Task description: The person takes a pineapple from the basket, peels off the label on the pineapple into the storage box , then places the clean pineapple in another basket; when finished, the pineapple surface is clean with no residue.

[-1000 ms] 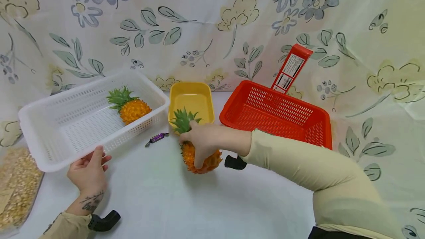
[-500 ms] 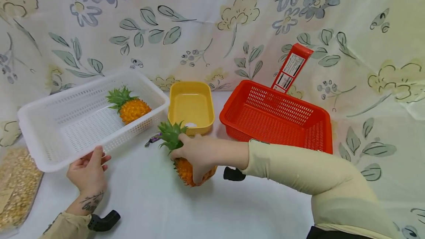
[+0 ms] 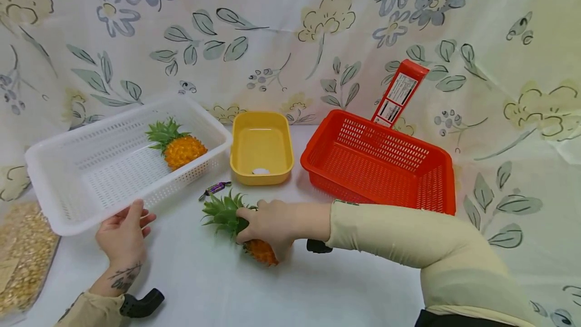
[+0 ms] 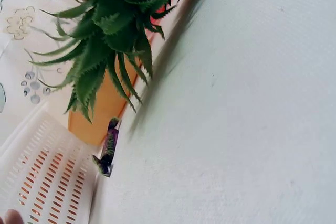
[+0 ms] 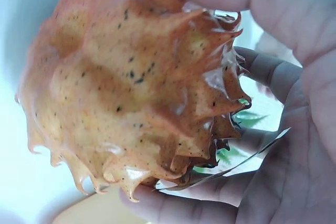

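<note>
Your right hand [image 3: 268,223] grips the spiky orange pineapple [image 3: 262,252] between thumb and fingers. Compared with one second ago, you have brought it nearer to yourself and slightly leftward, so the yellow tray [image 3: 263,179] beyond this hand is fully uncovered. Your left hand [image 3: 122,233] pinches the white basket [image 3: 113,175] by its rim, as before.

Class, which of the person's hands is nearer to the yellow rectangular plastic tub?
Right. The right hand, gripping a green-leaved orange pineapple, is just in front of the tub; the left hand is farther off, left and in front, holding the rim of the white plastic basket.
</note>
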A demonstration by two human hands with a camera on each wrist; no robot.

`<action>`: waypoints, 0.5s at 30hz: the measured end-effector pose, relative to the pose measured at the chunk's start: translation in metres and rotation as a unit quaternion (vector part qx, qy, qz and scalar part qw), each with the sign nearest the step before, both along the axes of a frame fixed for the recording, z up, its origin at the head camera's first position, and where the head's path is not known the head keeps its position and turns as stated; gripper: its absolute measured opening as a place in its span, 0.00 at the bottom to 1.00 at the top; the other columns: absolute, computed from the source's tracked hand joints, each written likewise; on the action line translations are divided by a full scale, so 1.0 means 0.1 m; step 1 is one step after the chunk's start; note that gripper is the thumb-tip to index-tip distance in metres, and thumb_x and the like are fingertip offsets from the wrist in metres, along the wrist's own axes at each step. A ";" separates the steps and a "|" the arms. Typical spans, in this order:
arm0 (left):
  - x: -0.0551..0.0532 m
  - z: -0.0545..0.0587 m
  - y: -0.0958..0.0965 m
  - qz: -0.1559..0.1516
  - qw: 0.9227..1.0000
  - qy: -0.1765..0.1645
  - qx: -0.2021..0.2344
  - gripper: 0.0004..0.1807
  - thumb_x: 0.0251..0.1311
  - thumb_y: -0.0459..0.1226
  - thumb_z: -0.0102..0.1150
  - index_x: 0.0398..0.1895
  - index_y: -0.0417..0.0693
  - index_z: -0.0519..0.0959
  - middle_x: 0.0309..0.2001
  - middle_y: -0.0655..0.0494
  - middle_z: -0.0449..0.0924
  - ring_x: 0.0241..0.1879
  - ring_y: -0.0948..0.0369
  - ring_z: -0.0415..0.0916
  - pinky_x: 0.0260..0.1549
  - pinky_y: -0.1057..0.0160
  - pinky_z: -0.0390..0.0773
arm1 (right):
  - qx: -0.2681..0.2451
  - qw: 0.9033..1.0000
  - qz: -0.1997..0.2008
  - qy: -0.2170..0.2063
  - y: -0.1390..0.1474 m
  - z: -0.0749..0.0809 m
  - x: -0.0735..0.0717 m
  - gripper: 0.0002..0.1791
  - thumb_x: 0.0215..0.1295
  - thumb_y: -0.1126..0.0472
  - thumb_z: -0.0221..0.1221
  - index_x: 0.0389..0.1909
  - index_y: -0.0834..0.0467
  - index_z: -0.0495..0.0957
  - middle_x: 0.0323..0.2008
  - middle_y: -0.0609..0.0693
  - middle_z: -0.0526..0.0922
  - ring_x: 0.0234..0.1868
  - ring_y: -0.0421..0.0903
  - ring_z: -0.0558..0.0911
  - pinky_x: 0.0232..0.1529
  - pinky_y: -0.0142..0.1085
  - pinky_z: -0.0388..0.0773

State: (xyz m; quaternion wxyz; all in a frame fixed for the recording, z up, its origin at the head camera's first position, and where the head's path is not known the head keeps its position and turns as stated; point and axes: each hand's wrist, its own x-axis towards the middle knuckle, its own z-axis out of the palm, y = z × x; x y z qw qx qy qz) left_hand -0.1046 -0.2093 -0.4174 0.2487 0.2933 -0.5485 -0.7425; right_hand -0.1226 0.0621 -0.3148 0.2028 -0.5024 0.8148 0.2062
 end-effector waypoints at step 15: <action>-0.01 0.13 0.26 -0.314 0.908 -0.042 -0.275 0.14 0.64 0.43 0.52 0.44 0.40 0.73 0.34 0.68 0.78 0.33 0.74 0.75 0.29 0.69 0.78 | 0.008 0.999 0.013 0.038 0.03 -0.15 0.09 0.45 0.40 0.42 0.71 0.62 0.30 0.60 0.71 0.47 0.47 0.61 0.56 0.64 0.37 0.42 0.78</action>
